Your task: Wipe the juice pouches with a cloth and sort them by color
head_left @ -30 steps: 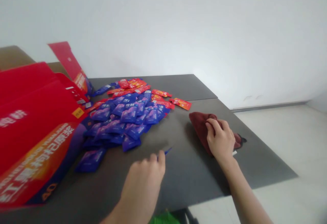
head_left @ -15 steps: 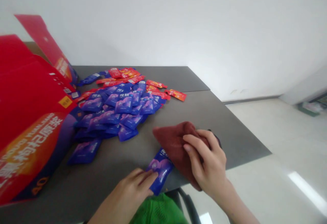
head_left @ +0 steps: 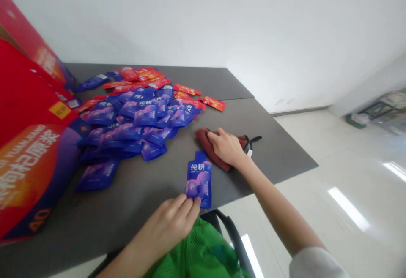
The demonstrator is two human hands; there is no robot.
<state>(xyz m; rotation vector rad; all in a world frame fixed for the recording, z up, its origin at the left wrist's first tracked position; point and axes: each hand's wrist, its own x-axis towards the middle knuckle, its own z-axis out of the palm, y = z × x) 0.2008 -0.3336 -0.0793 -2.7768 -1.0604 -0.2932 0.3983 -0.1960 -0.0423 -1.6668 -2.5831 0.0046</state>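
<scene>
My left hand (head_left: 179, 214) pinches the lower end of a blue-and-purple spouted pouch (head_left: 199, 176) near the table's front edge; the pouch's printed front faces up. To its right, my right hand (head_left: 225, 145) is closed on a brown cloth (head_left: 209, 145) that lies on the table, its fingers pressing into the folds. A black cord (head_left: 253, 140) and a small white tag stick out beside that hand. Left of the cloth lies a heap of similar blue pouches (head_left: 146, 115), with red-orange sachets (head_left: 142, 75) behind it.
A large red printed box (head_left: 28, 113) with its flap raised stands at the left. The grey table (head_left: 285, 153) ends at the right above a pale tiled floor. A green mesh bag (head_left: 196, 252) with a black strap hangs below the front edge. A white wall rises behind.
My right hand has moved away from me with the brown cloth, which now lies lower on the table. The pouch in my left hand is straighter and fully uncovered. The view has shifted right.
</scene>
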